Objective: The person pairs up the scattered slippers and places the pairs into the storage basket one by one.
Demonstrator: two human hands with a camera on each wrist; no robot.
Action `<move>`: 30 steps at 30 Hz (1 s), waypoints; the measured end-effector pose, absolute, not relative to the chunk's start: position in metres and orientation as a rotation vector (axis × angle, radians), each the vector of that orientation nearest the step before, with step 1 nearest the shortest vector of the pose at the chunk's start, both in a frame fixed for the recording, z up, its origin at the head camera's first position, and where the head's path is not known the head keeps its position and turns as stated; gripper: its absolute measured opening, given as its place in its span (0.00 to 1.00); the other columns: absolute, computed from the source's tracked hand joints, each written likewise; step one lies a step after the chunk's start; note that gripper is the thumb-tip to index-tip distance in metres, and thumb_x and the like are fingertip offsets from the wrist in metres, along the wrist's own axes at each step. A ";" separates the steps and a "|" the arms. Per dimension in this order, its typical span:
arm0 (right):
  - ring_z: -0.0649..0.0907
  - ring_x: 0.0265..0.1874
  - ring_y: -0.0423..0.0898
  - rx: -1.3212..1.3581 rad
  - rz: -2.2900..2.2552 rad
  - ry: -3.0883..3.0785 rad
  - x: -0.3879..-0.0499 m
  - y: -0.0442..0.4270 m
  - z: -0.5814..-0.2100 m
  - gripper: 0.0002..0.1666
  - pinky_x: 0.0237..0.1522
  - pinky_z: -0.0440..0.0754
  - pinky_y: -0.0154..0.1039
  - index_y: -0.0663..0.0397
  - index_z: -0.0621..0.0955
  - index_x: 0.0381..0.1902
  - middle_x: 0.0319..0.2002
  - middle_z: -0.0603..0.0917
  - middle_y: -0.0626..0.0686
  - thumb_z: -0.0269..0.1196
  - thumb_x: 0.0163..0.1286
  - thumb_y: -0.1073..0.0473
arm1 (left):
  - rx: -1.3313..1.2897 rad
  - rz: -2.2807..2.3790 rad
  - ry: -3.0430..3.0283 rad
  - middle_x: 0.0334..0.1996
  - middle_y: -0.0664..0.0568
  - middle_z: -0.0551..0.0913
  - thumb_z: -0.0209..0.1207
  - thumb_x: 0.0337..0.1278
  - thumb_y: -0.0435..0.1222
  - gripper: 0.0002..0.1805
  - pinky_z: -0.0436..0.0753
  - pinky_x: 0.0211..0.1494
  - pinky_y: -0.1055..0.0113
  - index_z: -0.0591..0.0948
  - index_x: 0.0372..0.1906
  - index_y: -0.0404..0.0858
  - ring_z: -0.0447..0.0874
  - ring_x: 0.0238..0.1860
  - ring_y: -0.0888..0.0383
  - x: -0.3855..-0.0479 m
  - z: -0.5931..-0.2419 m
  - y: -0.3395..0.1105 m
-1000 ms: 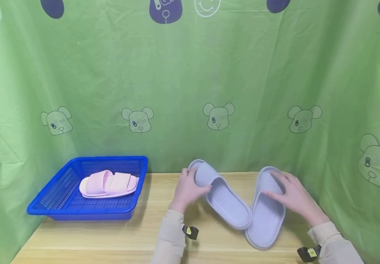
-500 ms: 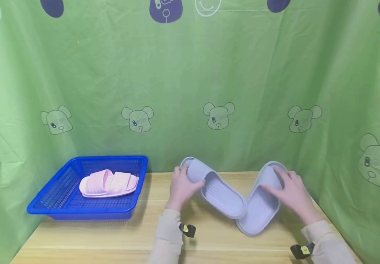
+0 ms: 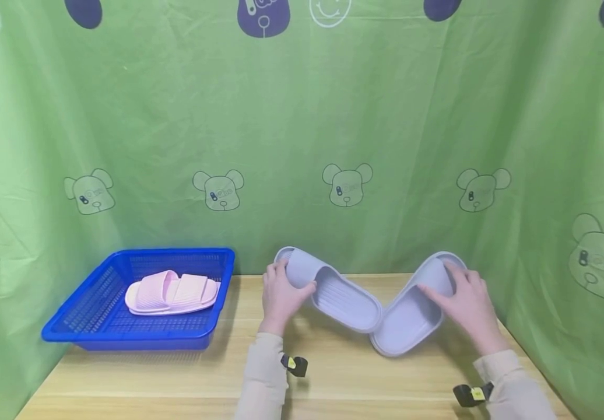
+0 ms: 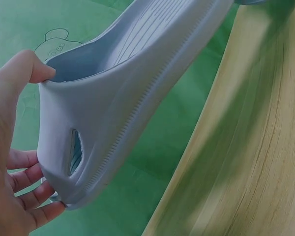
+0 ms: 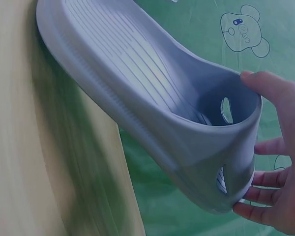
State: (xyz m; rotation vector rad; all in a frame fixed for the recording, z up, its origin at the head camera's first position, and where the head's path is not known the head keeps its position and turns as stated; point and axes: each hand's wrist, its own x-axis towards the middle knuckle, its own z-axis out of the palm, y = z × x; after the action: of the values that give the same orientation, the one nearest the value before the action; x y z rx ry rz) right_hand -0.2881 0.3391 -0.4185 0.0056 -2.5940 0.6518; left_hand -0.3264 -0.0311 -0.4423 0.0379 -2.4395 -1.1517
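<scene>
My left hand (image 3: 284, 296) grips a pale grey-lilac slipper (image 3: 351, 303) by its toe end. In the left wrist view the thumb hooks over the edge of the strap (image 4: 88, 105) and the fingertips press near the toe. The matching slipper (image 3: 406, 324) is held the same way by my right hand (image 3: 467, 300); its side slots show in the right wrist view, with the thumb on the strap's rim (image 5: 206, 142). Both slippers are off the table, toes spread apart, heel ends meeting in a V. Where the heels meet, I cannot tell how firmly they touch.
A blue mesh basket (image 3: 123, 336) stands on the left of the wooden table (image 3: 176, 379). Pink ribbed slippers (image 3: 173, 293) lie inside it. A green curtain (image 3: 281, 116) with bear prints hangs behind and at both sides.
The left hand has moved left and slightly up with its slipper. The right slipper has risen, and its heel has swung left, so the toes now point farther apart.
</scene>
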 end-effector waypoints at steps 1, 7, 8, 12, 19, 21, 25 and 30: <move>0.68 0.51 0.74 -0.005 0.663 -2.590 -0.288 0.339 -0.418 0.55 0.38 0.73 0.73 0.58 0.60 0.73 0.57 0.66 0.78 0.63 0.59 0.30 | 0.044 -1.156 -2.432 0.58 0.45 0.72 0.70 0.30 0.58 0.51 0.80 0.51 0.55 0.69 0.66 0.41 0.70 0.55 0.49 -0.326 -0.442 -0.031; 0.68 0.51 0.72 -0.084 0.725 -2.595 -0.285 0.335 -0.417 0.57 0.36 0.75 0.71 0.60 0.58 0.74 0.58 0.64 0.78 0.60 0.61 0.28 | 0.098 -1.160 -2.387 0.59 0.46 0.71 0.71 0.30 0.58 0.51 0.81 0.51 0.54 0.69 0.65 0.42 0.69 0.58 0.49 -0.325 -0.441 -0.033; 0.68 0.51 0.72 -0.095 0.732 -2.597 -0.285 0.334 -0.417 0.57 0.36 0.75 0.70 0.60 0.58 0.74 0.58 0.64 0.79 0.59 0.61 0.28 | 0.111 -1.156 -2.378 0.59 0.46 0.70 0.71 0.30 0.59 0.50 0.81 0.51 0.54 0.70 0.65 0.42 0.69 0.58 0.49 -0.325 -0.442 -0.033; 0.68 0.49 0.72 -0.140 0.748 -2.600 -0.286 0.331 -0.417 0.58 0.35 0.76 0.69 0.61 0.57 0.74 0.57 0.64 0.79 0.58 0.61 0.26 | 0.142 -1.144 -2.351 0.60 0.47 0.70 0.71 0.30 0.60 0.50 0.81 0.50 0.54 0.70 0.64 0.42 0.69 0.59 0.49 -0.326 -0.443 -0.033; 0.70 0.48 0.75 -0.202 0.758 -2.626 -0.286 0.324 -0.413 0.61 0.34 0.76 0.68 0.63 0.56 0.74 0.57 0.64 0.82 0.55 0.61 0.24 | 0.157 -1.150 -2.316 0.61 0.47 0.68 0.71 0.30 0.60 0.51 0.81 0.50 0.54 0.70 0.65 0.42 0.66 0.61 0.48 -0.327 -0.444 -0.033; 0.70 0.48 0.76 -0.210 0.759 -2.636 -0.287 0.321 -0.413 0.62 0.34 0.76 0.69 0.64 0.55 0.74 0.57 0.63 0.83 0.55 0.61 0.24 | 0.162 -1.155 -2.306 0.61 0.47 0.68 0.71 0.30 0.60 0.51 0.81 0.50 0.54 0.70 0.65 0.42 0.65 0.62 0.48 -0.327 -0.444 -0.033; 0.70 0.50 0.81 -0.220 0.759 -2.657 -0.288 0.318 -0.413 0.63 0.40 0.75 0.73 0.66 0.53 0.75 0.60 0.61 0.85 0.53 0.61 0.23 | 0.173 -1.164 -2.282 0.63 0.47 0.67 0.72 0.29 0.60 0.50 0.80 0.51 0.52 0.71 0.64 0.42 0.64 0.63 0.48 -0.327 -0.445 -0.032; 0.67 0.55 0.81 -0.213 0.743 -2.676 -0.290 0.314 -0.414 0.63 0.51 0.70 0.76 0.67 0.53 0.74 0.62 0.60 0.85 0.52 0.62 0.23 | 0.182 -1.161 -2.257 0.66 0.46 0.66 0.72 0.29 0.60 0.49 0.80 0.55 0.52 0.72 0.62 0.40 0.63 0.65 0.47 -0.329 -0.446 -0.033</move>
State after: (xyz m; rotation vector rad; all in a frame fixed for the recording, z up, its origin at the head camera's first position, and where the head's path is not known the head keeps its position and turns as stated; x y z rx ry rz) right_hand -0.2898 0.3137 -0.4138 -0.2126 -2.6763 0.7426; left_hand -0.3285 -0.0327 -0.4460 0.1818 -2.2565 -1.1613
